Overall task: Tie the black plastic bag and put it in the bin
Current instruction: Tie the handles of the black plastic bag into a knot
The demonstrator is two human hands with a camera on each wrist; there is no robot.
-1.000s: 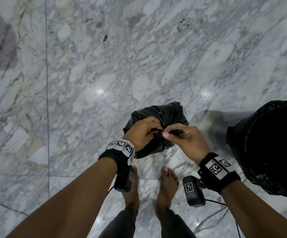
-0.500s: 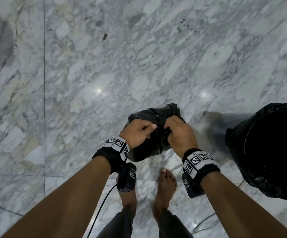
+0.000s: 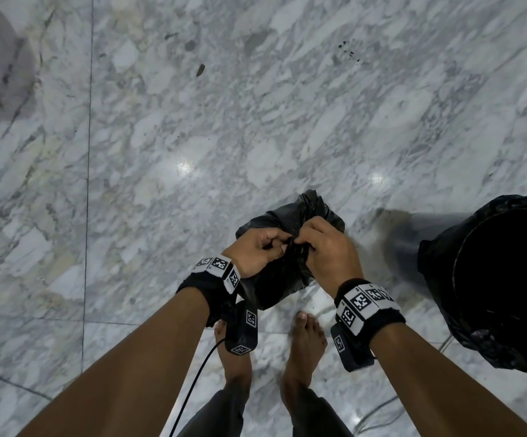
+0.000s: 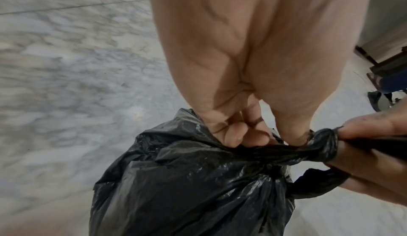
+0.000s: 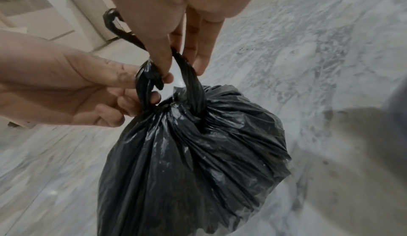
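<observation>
Both hands have closed in over the bag's neck since a second ago — the knot is under way.

Beside the lined bin (image 3: 505, 285), the black plastic bag (image 3: 287, 279) hangs above the floor; left hand (image 3: 257, 252) and right hand (image 3: 331, 252) pinch its twisted tails. Tying unfinished, binning remains — no readable writing.

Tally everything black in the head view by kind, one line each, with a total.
Black plastic bag held by left hand and right hand: 1
Black-lined bin: 1
Black wrist straps: 2
Total: 4
</observation>
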